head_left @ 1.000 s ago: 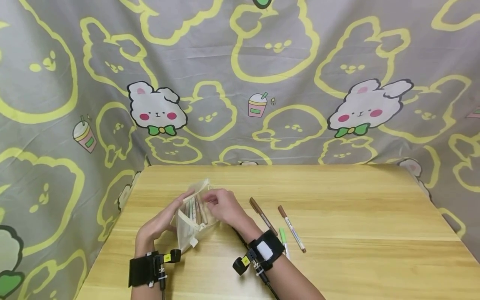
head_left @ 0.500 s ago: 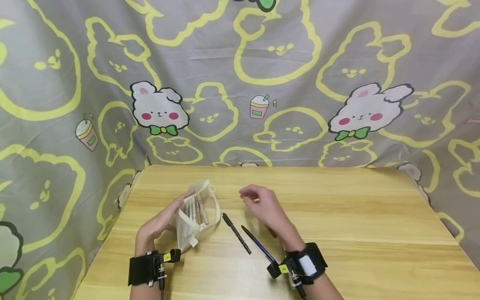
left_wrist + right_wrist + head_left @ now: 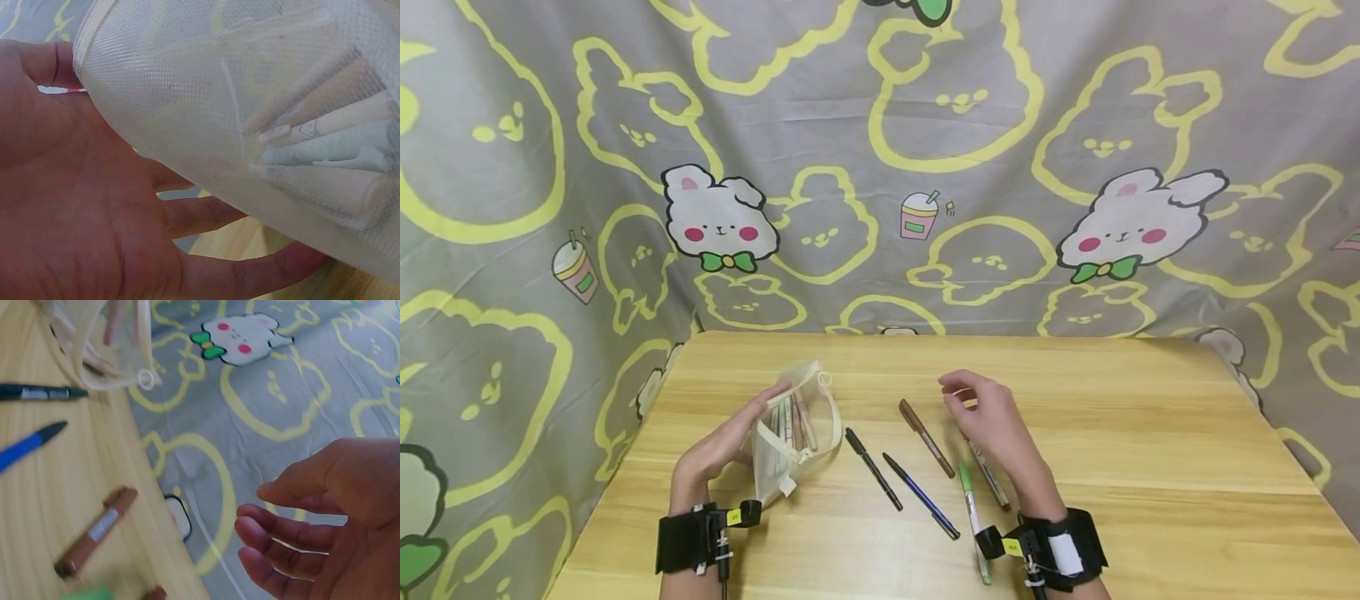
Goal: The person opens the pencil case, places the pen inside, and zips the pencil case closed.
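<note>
In the head view, the left hand point(image 3: 722, 437) holds a pale mesh zip pouch point(image 3: 770, 467) on the left part of the table point(image 3: 1150, 433), its mouth agape and several pens point(image 3: 790, 421) inside. Right of the pouch lie a black pen point(image 3: 874, 469), a blue pen point(image 3: 921, 496), a brown marker point(image 3: 927, 437), a green-capped marker point(image 3: 972, 508) and another marker point(image 3: 988, 473), partly hidden by the right hand point(image 3: 988, 412). That hand holds nothing, its fingers loosely bent. A grey curtain point(image 3: 827, 83) with yellow outlines and white rabbits hangs behind.

In the left wrist view, the left hand is spread wide against the pouch, fingers reaching behind its edge; the pens show through the mesh.

In the right wrist view, the right hand's thumb and fingers stand apart, well away from the pouch; the picture is blurred.
</note>
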